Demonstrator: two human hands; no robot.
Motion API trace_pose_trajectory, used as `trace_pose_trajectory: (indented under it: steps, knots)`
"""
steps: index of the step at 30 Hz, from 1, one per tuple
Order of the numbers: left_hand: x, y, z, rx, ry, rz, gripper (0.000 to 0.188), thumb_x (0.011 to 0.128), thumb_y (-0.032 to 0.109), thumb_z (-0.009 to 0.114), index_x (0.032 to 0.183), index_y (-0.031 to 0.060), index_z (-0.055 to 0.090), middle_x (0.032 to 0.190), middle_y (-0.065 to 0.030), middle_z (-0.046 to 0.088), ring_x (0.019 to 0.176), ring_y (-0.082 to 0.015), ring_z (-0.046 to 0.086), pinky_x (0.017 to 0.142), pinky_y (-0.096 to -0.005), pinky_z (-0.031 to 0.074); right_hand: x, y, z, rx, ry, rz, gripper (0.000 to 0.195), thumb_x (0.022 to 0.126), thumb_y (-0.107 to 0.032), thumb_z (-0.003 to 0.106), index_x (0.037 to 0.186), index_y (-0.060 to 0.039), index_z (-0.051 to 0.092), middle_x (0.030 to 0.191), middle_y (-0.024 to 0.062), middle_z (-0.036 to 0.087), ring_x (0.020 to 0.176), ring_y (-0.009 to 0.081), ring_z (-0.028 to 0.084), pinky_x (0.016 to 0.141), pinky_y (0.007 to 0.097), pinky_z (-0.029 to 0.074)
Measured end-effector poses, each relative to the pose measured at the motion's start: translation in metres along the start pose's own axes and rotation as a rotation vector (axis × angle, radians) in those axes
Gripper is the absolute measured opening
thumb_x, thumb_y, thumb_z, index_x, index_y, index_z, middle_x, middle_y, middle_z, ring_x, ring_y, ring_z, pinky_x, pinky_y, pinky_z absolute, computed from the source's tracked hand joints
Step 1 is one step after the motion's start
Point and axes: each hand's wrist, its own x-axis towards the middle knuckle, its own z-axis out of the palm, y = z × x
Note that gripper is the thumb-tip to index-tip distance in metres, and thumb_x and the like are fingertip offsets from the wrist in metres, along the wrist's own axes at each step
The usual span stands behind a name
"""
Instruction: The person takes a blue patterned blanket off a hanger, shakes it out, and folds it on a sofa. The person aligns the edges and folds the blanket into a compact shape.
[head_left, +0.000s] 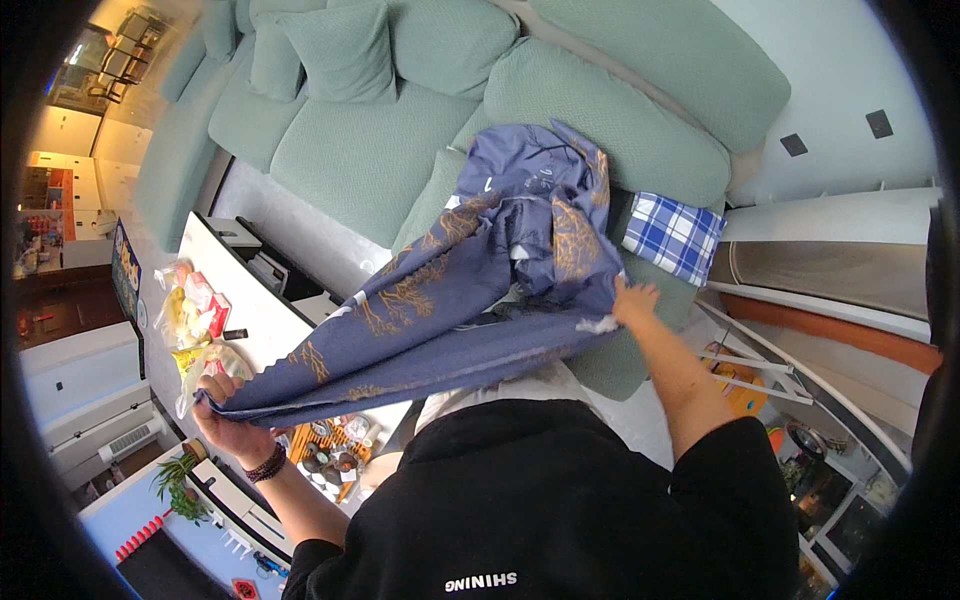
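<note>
A blue-grey cloth with orange branch patterns (405, 300) stretches between my two hands, the rest of it bunched on the green sofa. My left hand (225, 412), with a beaded bracelet at the wrist, is closed on one corner of the cloth at the lower left. Over the sofa's edge on the right, my right hand (634, 300) is at the cloth's other side; its thumb side touches the edge and some fingers are spread, so the grip is unclear. Beside the bunched part lies a folded blue and white checked cloth (673, 234).
The green sofa (360, 157) spans the top, with a pillow (337, 52). At the left stands a white table (262, 330) bearing plastic bags (187, 307). A wooden tea tray (307, 439) with small items is beneath my left forearm. A white metal frame (795, 360) stands at the right.
</note>
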Motion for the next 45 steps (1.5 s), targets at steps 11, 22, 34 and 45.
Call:
trace_pose_trajectory:
  steps: [11, 22, 34, 45]
  knots:
    - [0.032, 0.053, 0.05, 0.004, -0.437, 0.021, 0.037, 0.084, 0.028, 0.054, 0.058, 0.012, 0.034, 0.051, 0.0026, 0.03, 0.046, -0.0082, 0.023, 0.047, -0.0242, 0.022, -0.026, -0.168, -0.092, 0.561, 0.853, -0.952, 0.05, 0.067, -0.01, 0.066, 0.115, -0.0075, 0.052, 0.121, 0.0108, 0.048, 0.118, 0.0304, 0.041, 0.096, 0.0436, 0.032]
    - [0.044, 0.062, 0.05, -0.009, -0.416, 0.028, 0.036, 0.085, 0.027, 0.053, 0.059, 0.0111, 0.034, 0.051, 0.0019, 0.029, 0.043, -0.0077, 0.024, 0.042, -0.0235, 0.021, 0.073, -0.156, -0.094, -0.029, 0.418, -0.802, 0.025, 0.068, -0.016, 0.061, 0.092, -0.0142, 0.068, 0.102, 0.0071, 0.063, 0.105, 0.0245, 0.054, 0.092, 0.0441, 0.037]
    - [0.188, 0.056, 0.017, -0.047, 0.134, 0.25, 0.02, 0.085, 0.023, 0.049, 0.091, 0.0054, 0.057, 0.087, -0.0077, 0.058, 0.085, -0.021, 0.057, 0.082, -0.0367, 0.046, -0.056, 0.16, -0.258, 0.376, 1.576, -0.04, 0.022, 0.07, 0.004, 0.052, 0.087, -0.008, 0.056, 0.082, 0.012, 0.054, 0.087, 0.0329, 0.055, 0.07, 0.041, 0.046]
    - [0.167, -0.12, 0.202, 0.209, -0.253, -0.171, 0.009, 0.082, 0.013, 0.052, 0.078, 0.0049, 0.056, 0.077, -0.0015, 0.054, 0.071, -0.0114, 0.052, 0.067, -0.0259, 0.042, -0.161, 0.181, -0.053, 1.527, 0.887, 0.054, 0.04, 0.076, -0.018, 0.069, 0.111, -0.0041, 0.056, 0.093, 0.0071, 0.061, 0.078, 0.0148, 0.058, 0.071, 0.0277, 0.047]
